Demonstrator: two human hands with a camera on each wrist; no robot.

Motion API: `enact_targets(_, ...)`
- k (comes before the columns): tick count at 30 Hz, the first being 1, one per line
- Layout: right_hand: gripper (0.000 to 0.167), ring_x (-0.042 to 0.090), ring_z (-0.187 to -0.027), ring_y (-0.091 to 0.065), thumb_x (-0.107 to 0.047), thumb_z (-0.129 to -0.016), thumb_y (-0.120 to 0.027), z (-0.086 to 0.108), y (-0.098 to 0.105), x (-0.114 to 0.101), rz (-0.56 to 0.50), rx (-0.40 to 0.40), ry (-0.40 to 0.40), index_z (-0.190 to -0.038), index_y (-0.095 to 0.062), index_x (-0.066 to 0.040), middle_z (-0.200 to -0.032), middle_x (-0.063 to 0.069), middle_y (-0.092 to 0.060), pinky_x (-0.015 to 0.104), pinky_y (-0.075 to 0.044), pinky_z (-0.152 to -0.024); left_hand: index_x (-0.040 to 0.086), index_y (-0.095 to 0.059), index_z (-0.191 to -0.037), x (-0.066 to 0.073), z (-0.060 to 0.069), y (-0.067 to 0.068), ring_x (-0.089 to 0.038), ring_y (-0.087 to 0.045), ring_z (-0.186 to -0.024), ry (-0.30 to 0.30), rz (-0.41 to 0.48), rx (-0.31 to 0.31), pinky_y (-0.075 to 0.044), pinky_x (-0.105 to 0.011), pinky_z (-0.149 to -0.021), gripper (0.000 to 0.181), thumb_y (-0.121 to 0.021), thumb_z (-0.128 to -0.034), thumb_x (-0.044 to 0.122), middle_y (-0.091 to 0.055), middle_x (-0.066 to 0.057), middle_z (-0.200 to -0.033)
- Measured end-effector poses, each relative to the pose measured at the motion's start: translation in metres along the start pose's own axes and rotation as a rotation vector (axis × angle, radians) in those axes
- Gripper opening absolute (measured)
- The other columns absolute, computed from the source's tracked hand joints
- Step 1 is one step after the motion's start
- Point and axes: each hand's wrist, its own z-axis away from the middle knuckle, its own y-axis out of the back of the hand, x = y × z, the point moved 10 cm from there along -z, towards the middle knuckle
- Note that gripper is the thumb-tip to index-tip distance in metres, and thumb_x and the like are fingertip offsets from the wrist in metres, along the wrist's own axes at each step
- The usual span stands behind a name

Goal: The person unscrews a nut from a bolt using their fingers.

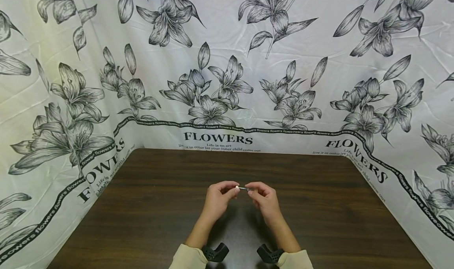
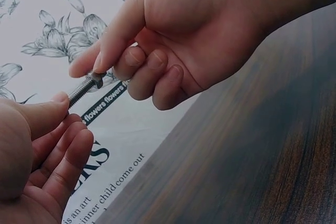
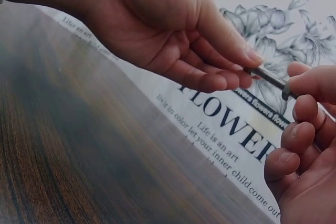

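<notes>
Both hands hold a small threaded metal bolt [image 1: 243,188] above the table, one at each end. My left hand [image 1: 217,201] pinches one end between thumb and index finger. At the other end, a wider metal piece [image 2: 96,79] lies at the fingertips of my right hand [image 1: 266,202]; whether it is a nut or the bolt's head I cannot tell. The bare thread [image 3: 270,78] shows between the hands in the right wrist view. The right hand's other fingers are curled inward in both wrist views.
A dark brown wooden table [image 1: 159,190] lies beneath the hands. White cloth [image 1: 227,36] printed with black flowers and lettering hangs behind it and along both sides. Black devices [image 1: 216,253] are strapped to both wrists, by the cream sleeves [image 1: 189,257].
</notes>
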Motion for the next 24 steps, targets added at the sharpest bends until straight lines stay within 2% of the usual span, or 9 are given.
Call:
enact_targets(3, 0.017, 0.011, -0.051, -0.041, 0.012, -0.092, -0.054, -0.002, 0.005, 0.013, -0.013, 0.015, -0.017, -0.107, -0.059, 0.018, -0.062, 0.005, -0.046, 0.025, -0.033, -0.044, -0.009, -0.070, -0.098, -0.001, 0.000, 0.000, -0.037, -0.067, -0.072, 0.007, 0.006, 0.001, -0.054, -0.054, -0.070, 0.014, -0.070, -0.0859, -0.003, -0.069, -0.015, -0.082)
enact_targets(5, 0.018, 0.010, -0.050, -0.041, 0.009, -0.094, -0.054, -0.003, 0.007, 0.018, -0.020, 0.028, -0.025, -0.109, -0.060, 0.015, -0.062, 0.004, -0.045, 0.023, -0.033, -0.045, -0.008, -0.071, -0.098, -0.002, 0.000, 0.000, -0.037, -0.067, -0.072, 0.011, 0.008, 0.004, -0.054, -0.055, -0.070, 0.013, -0.070, -0.0859, -0.003, -0.069, -0.015, -0.081)
enact_targets(8, 0.018, 0.010, -0.049, -0.040, -0.002, -0.098, -0.055, -0.004, 0.009, 0.024, -0.001, 0.052, -0.047, -0.109, -0.064, 0.010, -0.060, 0.003, -0.045, 0.022, -0.033, -0.044, -0.007, -0.071, -0.097, -0.001, 0.000, 0.001, -0.035, -0.067, -0.071, 0.009, 0.004, 0.009, -0.055, -0.052, -0.068, 0.012, -0.070, -0.0856, -0.003, -0.069, -0.014, -0.080)
enact_targets(11, 0.026, 0.009, -0.048, -0.041, -0.016, -0.100, -0.055, -0.003, 0.011, 0.029, 0.062, 0.075, -0.086, -0.103, -0.067, 0.006, -0.059, 0.002, -0.046, 0.021, -0.034, -0.044, -0.005, -0.071, -0.096, -0.001, 0.000, 0.001, -0.033, -0.067, -0.071, 0.005, -0.003, 0.010, -0.056, -0.048, -0.067, 0.011, -0.071, -0.0853, -0.003, -0.069, -0.013, -0.081)
enact_targets(16, 0.044, 0.008, -0.045, -0.037, -0.030, -0.102, -0.053, -0.002, 0.012, 0.039, 0.139, 0.088, -0.185, -0.093, -0.067, 0.011, -0.052, -0.001, -0.043, 0.020, -0.031, -0.043, -0.004, -0.072, -0.096, -0.001, 0.001, 0.000, -0.038, -0.067, -0.072, 0.007, 0.003, 0.006, -0.057, -0.046, -0.067, 0.011, -0.071, -0.0852, -0.003, -0.070, -0.014, -0.083)
enact_targets(21, 0.044, 0.008, -0.044, -0.036, -0.028, -0.102, -0.052, -0.001, 0.011, 0.044, 0.145, 0.070, -0.236, -0.085, -0.067, 0.010, -0.052, -0.001, -0.044, 0.020, -0.031, -0.042, -0.005, -0.072, -0.097, -0.002, 0.001, -0.001, -0.044, -0.066, -0.074, 0.010, 0.004, 0.000, -0.057, -0.045, -0.068, 0.012, -0.071, -0.0853, -0.003, -0.070, -0.016, -0.085)
enact_targets(24, 0.042, 0.008, -0.045, -0.037, -0.022, -0.103, -0.051, -0.002, 0.010, 0.044, 0.122, 0.062, -0.250, -0.084, -0.064, 0.012, -0.053, 0.001, -0.045, 0.020, -0.031, -0.042, -0.005, -0.071, -0.097, -0.002, 0.001, -0.003, -0.045, -0.066, -0.075, 0.010, 0.013, -0.005, -0.055, -0.051, -0.070, 0.011, -0.071, -0.0854, -0.003, -0.070, -0.017, -0.085)
